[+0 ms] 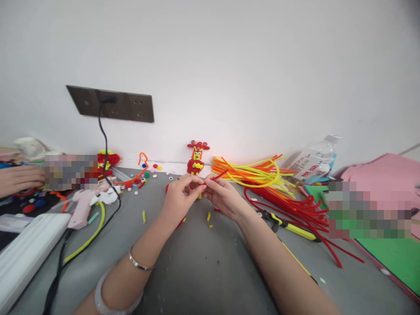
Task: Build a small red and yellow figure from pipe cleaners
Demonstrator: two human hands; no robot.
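Note:
My left hand (pixel 180 194) and my right hand (pixel 223 195) meet over the grey table (pixel 197 267), fingers pinched together on a red pipe cleaner (pixel 216 177) that sticks out up and to the right between them. Behind my hands, a small red, orange and yellow pipe-cleaner figure (pixel 197 158) stands against the wall. Short yellow cut pieces (pixel 208 216) lie on the table under my hands.
A heap of orange and yellow pipe cleaners (pixel 254 173) and long red ones (pixel 302 212) lie right, with a yellow-handled tool (pixel 292 227), a plastic bottle (pixel 315 161), green and pink sheets (pixel 393 258). Left: pink glue gun (pixel 83 205), black cable, pompoms, another person's hand (pixel 18 178).

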